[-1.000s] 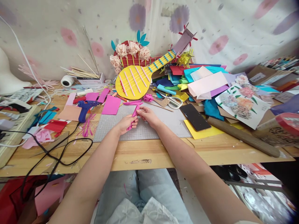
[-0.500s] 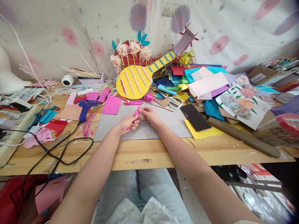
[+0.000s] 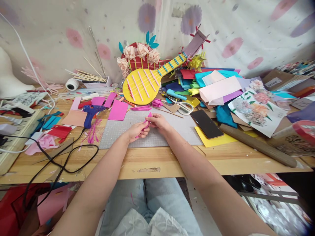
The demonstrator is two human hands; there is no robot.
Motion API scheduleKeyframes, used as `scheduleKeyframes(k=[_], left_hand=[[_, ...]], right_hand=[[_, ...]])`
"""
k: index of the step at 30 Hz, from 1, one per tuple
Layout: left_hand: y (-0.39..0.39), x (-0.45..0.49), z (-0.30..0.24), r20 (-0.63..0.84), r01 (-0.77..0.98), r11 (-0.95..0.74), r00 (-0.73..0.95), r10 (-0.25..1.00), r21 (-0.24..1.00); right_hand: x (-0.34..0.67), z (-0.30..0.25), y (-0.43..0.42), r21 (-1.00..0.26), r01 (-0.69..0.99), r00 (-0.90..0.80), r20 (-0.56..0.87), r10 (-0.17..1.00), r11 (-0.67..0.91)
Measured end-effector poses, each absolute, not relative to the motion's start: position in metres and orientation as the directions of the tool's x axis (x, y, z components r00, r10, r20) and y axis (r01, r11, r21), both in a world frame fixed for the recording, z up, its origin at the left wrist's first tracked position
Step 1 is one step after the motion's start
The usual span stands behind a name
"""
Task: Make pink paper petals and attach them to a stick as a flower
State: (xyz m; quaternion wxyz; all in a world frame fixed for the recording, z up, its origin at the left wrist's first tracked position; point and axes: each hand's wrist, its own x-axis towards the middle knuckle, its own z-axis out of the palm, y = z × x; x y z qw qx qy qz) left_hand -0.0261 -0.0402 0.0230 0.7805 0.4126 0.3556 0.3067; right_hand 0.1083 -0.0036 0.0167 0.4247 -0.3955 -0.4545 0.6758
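Note:
Above the grey cutting mat (image 3: 115, 134), my left hand (image 3: 136, 131) is closed around a strip of magenta paper (image 3: 149, 115). My right hand (image 3: 157, 122) pinches the same strip near its upper end. Most of the strip is hidden by the fingers. Just beyond the hands lie a stack of magenta strips (image 3: 140, 108) and a crumpled magenta paper piece (image 3: 157, 103). A square magenta sheet (image 3: 118, 110) overlaps the mat's far left corner.
A blue glue gun (image 3: 91, 115) with a black cable (image 3: 71, 154) lies on the left. Behind the mat leans a yellow paper lute (image 3: 141, 87). Scissors (image 3: 185, 108), a phone (image 3: 206, 124), a wooden roller (image 3: 258, 146) and piled coloured paper (image 3: 219, 88) occupy the right.
Both hands have shifted slightly to the right. The upper end of the magenta strip shows less now, with the right fingers further over it.

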Motion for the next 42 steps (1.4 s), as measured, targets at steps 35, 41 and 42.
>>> scheduleKeyframes(k=[35, 41, 42], left_hand=[[-0.039, -0.026, 0.0208, -0.246, -0.284, 0.445, 0.532, 0.81, 0.849], [-0.0392, -0.0235, 0.0203, -0.231, -0.286, 0.417, 0.511, 0.828, 0.862], [-0.0396, -0.0234, 0.0201, -0.228, -0.275, 0.407, 0.507, 0.831, 0.871]], right_hand=[[0.1068, 0.0166, -0.0012, -0.985, -0.124, -0.271, -0.081, 0.959, -0.119], [0.103, 0.0189, -0.0044, -0.966, -0.223, -0.281, -0.066, 0.957, -0.132], [0.1029, 0.0189, -0.0039, -0.965, -0.228, -0.267, -0.066, 0.961, -0.13]])
